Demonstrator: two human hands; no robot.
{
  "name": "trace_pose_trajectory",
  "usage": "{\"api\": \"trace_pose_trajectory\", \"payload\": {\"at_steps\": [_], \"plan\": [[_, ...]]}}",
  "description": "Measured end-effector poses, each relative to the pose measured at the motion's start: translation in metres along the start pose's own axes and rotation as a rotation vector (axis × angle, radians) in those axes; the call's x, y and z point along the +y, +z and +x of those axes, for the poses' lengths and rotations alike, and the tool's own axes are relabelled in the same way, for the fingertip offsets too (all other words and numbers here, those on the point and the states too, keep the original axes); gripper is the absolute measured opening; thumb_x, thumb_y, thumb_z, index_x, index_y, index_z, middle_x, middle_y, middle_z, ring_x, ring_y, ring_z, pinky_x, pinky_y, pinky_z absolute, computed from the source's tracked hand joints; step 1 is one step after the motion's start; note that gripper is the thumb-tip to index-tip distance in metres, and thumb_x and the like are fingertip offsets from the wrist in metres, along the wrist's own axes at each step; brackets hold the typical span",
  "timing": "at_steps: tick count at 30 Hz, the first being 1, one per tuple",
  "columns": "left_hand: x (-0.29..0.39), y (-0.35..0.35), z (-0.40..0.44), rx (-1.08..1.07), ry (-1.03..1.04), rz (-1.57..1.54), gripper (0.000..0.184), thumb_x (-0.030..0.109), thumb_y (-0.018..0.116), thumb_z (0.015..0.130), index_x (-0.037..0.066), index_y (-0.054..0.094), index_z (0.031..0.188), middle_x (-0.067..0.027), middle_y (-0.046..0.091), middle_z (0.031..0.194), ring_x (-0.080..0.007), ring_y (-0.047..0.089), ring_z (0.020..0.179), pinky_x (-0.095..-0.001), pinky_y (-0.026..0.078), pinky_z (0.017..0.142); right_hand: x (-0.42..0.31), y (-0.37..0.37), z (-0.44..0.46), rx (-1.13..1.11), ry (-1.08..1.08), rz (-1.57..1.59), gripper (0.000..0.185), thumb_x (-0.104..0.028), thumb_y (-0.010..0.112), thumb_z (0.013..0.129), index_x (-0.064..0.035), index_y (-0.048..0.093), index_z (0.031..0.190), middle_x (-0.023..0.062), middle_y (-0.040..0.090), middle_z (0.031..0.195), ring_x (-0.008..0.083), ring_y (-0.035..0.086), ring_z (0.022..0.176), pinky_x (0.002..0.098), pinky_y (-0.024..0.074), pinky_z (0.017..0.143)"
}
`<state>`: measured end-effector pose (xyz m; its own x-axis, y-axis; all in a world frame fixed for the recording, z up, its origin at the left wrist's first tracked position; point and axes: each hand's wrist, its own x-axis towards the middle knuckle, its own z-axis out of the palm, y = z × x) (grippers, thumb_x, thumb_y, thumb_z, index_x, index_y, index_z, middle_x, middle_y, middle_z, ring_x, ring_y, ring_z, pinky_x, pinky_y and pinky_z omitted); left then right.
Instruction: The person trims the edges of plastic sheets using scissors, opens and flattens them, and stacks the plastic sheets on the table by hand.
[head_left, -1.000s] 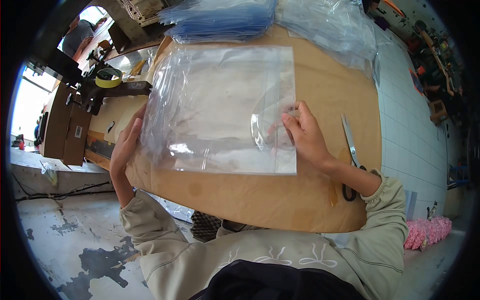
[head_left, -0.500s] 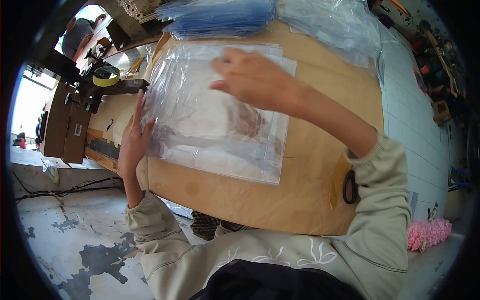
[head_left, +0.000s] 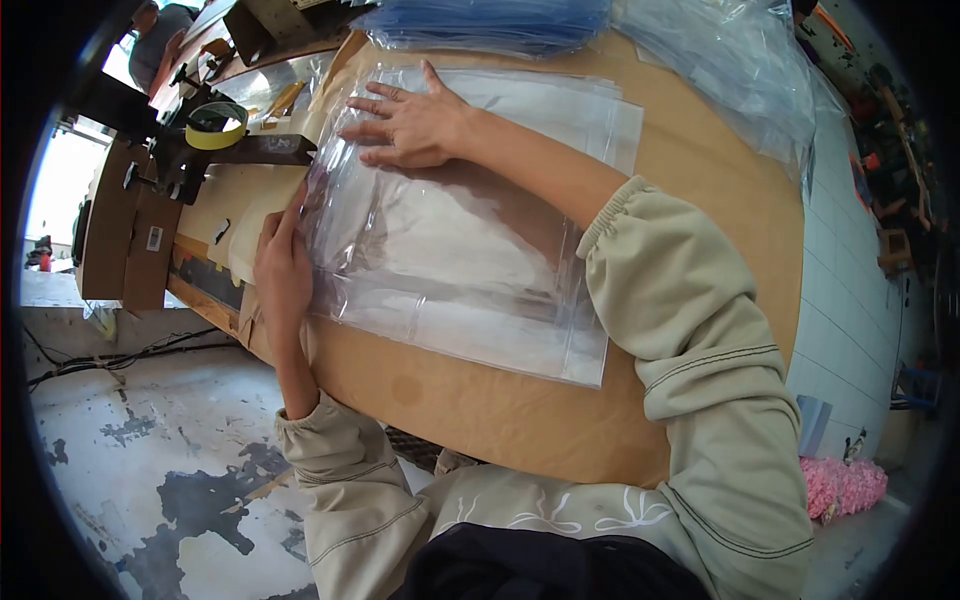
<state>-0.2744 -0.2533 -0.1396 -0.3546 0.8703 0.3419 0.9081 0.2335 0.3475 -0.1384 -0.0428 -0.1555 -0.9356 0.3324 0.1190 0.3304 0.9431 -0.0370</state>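
The scene is viewed from a single camera worn on the head, turned forward and steeply down. The left hand [head_left: 283,268] and right hand [head_left: 412,126] are seen from above at close range. The tabletop [head_left: 722,205] is shown across the middle, and the wearer's chest [head_left: 560,490] is caught toward the bottom.

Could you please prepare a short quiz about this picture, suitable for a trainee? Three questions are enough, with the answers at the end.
1. True or false: the right hand is closed in a fist.
2. Which colour is the tape roll? a) red b) yellow c) blue
3. Fill the gap: the left hand is at the ____ edge of the clear plastic.

Key:
1. False; it is spread open over the clear plastic.
2. b
3. left
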Motion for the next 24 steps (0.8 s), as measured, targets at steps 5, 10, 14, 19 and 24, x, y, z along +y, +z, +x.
{"api": "trace_pose_trajectory", "payload": {"at_steps": [5,10,14,19,24], "plan": [[-0.003,-0.003,0.004,-0.070,-0.139,-0.209,0.047,-0.005,0.038,0.088,0.014,0.056,0.127,-0.0124,0.058,0.108,-0.0234,0.058,0.099,-0.0311,0.042,0.089,-0.001,-0.021,0.014,-0.069,0.033,-0.055,0.051,-0.057,0.025,0.094,-0.0374,0.034,0.140,-0.0025,0.024,0.151,0.0231,0.015,0.141,0.0716,0.0061,0.105],[-0.008,0.008,0.001,0.073,-0.104,-0.385,0.038,-0.002,0.039,0.090,0.006,0.057,0.122,-0.0109,0.060,0.113,-0.0184,0.057,0.099,-0.0281,0.041,0.089,0.019,-0.014,0.034,0.102,-0.039,0.215,0.036,-0.032,0.047,0.092,-0.0185,0.051,0.125,0.0081,0.042,0.135,0.0280,0.034,0.130,0.0592,0.0297,0.101],[-0.003,-0.005,0.000,-0.042,-0.371,-0.561,0.035,0.005,0.046,0.089,0.006,0.057,0.122,-0.0103,0.061,0.114,-0.0190,0.055,0.106,-0.0271,0.038,0.093,0.044,-0.002,0.072,0.234,-0.180,0.231,0.025,-0.001,0.054,0.082,-0.0058,0.056,0.106,0.0128,0.054,0.110,0.0307,0.053,0.106,0.0416,0.0451,0.087],[-0.006,-0.009,-0.004,0.021,-0.316,-0.721,0.039,0.007,0.054,0.084,0.003,0.055,0.122,-0.0090,0.062,0.112,-0.0229,0.055,0.106,-0.0293,0.036,0.097,0.037,-0.013,0.086,0.172,-0.116,0.179,0.023,-0.006,0.049,0.087,-0.0067,0.056,0.109,0.0141,0.057,0.103,0.0302,0.058,0.099,0.0408,0.0469,0.088],[0.009,-0.009,-0.005,0.097,-0.212,-0.585,0.036,0.005,0.054,0.079,0.002,0.057,0.115,-0.0101,0.064,0.107,-0.0225,0.057,0.105,-0.0304,0.037,0.098,0.028,0.006,0.080,0.444,-0.131,0.126,0.024,-0.018,0.049,0.091,-0.0079,0.057,0.110,0.0134,0.060,0.097,0.0282,0.060,0.097,0.0398,0.0482,0.088]]}}
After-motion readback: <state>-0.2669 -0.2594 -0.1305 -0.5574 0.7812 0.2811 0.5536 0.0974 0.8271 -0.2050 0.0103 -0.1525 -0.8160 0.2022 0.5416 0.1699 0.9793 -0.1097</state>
